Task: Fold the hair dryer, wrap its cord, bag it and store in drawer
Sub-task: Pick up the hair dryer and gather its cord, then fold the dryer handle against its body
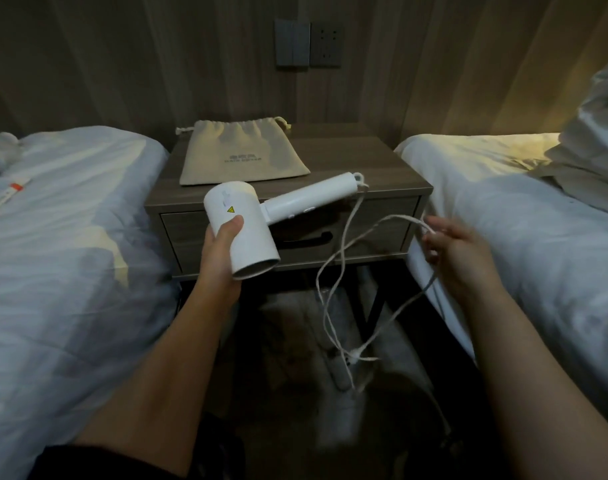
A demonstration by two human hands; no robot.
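Observation:
My left hand (223, 247) grips the barrel of a white hair dryer (257, 216) in front of the nightstand, its handle sticking out straight to the right. The white cord (333, 271) runs from the handle's end down in loose loops toward the floor. My right hand (454, 252) holds a loop of that cord beside the right bed; the hand is blurred. A beige drawstring bag (242, 152) lies flat on the wooden nightstand (375, 168). The drawer (371, 230) under the top is closed.
A white-sheeted bed (70, 237) stands to the left with a small tube on it, and another bed (520, 220) with a crumpled pillow to the right. Wall switches and a socket (307, 43) sit above the nightstand. The dark floor lies between the beds.

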